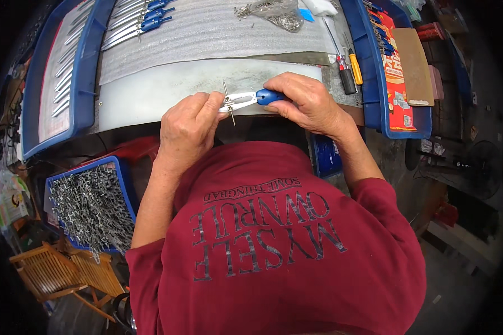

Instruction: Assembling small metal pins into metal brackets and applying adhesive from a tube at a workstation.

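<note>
A drawing compass with a blue head [268,97], two silver legs and a thin threaded rod across them is held level above the table's near edge. The fingers of my left hand [187,123] are closed round the leg ends, hiding the tips, close to the cross rod. At the other end, my right hand [313,103] pinches the blue head between thumb and fingers. Under the compass lies a smooth white board [151,92]. Farther back, on a foam sheet [207,39], several similar blue-headed compasses [151,25] are laid in a row at the left.
Blue trays flank the board: the left tray [86,84] holds silver pieces, the right tray [377,95] compasses and cardboard [412,67]. A yellow screwdriver [355,67] and a black-handled one [347,80] lie right. Small fasteners [288,21] spill from a bag. Below left, metal parts [92,204] fill a bin.
</note>
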The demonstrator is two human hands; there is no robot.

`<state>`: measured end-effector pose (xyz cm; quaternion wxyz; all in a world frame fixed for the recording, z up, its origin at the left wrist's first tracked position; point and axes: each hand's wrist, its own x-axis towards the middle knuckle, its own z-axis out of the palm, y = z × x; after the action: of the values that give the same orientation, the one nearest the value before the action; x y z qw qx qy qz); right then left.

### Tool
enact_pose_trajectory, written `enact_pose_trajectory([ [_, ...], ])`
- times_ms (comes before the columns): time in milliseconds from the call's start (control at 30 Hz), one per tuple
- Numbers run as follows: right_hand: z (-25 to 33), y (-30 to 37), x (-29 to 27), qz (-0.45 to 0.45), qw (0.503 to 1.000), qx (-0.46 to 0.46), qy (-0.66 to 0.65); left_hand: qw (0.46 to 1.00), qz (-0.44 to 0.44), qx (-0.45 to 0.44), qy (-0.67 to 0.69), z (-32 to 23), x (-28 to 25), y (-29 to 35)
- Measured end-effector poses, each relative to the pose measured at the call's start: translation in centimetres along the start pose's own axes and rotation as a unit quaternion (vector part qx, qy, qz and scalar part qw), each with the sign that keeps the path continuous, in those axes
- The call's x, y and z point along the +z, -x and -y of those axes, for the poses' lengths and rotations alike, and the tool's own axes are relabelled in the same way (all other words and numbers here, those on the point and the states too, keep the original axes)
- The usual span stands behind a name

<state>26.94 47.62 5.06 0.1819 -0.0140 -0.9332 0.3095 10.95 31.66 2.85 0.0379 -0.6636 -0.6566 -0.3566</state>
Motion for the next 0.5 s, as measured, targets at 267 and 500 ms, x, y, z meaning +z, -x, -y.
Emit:
enact_pose_trajectory([
  [267,0.42,-0.09,0.44,0.004,1.0,-0.007,-0.014,1.0,0.016,0.003,0.007,-0.7,-0.14,-0.16],
  [500,0.93,-0.06,0.43,0.004,1.0,-0.022,-0.015,1.0,0.012,0.008,0.01,-1.04,-0.19,-0.02],
])
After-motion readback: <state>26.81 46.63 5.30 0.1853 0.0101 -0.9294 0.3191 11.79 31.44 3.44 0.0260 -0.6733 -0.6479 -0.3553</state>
